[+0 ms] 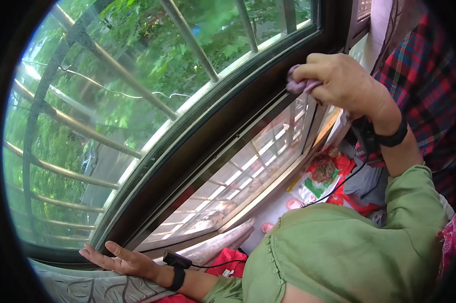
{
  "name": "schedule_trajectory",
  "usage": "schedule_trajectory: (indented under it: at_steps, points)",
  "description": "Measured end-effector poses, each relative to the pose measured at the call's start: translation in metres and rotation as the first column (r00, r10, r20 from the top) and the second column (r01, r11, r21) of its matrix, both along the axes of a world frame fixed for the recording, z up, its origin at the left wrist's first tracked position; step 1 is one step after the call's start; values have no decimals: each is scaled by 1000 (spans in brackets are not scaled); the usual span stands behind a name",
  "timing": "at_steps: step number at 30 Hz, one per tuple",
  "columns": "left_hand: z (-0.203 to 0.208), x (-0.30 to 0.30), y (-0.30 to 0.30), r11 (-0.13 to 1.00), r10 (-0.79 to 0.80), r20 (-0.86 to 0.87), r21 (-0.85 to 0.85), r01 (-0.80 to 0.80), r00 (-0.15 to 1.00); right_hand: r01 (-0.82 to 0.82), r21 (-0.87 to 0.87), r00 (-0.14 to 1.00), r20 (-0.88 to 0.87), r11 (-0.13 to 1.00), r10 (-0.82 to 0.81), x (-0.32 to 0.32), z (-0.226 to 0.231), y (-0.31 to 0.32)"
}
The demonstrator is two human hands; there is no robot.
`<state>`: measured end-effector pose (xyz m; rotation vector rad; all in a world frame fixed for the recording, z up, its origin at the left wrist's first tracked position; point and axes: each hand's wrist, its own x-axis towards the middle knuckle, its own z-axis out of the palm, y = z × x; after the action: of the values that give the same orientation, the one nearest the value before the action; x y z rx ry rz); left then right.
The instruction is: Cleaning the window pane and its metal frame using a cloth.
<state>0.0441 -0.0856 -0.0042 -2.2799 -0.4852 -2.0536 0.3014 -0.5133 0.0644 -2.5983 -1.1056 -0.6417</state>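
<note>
My right hand (341, 83) is closed around a bunched purple cloth (297, 85), which sits against the dark brown window frame (268, 76) at its right part. Down at the lower left, my left hand (122, 260) is open with its fingers apart and nothing in it. It is nearest to the lower left end of the frame, just above a grey patterned curtain (86, 285); whether it touches the frame I cannot tell. Large glass panes above and below the frame show metal bars (187, 40) and green trees outside.
Red and blue plaid fabric (430, 86) hangs at the right. Below lie red plastic bags (344, 166), grey cloth (364, 182) and pink slippers (294, 203). A red item (228, 262) rests by my left forearm. Black cables run from a small device (177, 260) at each wrist.
</note>
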Motion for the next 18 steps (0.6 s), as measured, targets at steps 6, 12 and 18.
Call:
schedule_trajectory:
  at_steps: [6,12,18]
  points:
    - [-2,-4,1,1000,6,-62,-15,-7,998,6,35,995,95,999,-10,8,-2,-22]
    - [-9,-8,16,996,-74,-38,-43,72,997,-199,150,970,174,968,172,-57,14,46]
    - [0,-5,11,997,-67,-49,-44,65,997,-353,58,930,127,934,344,-87,24,98]
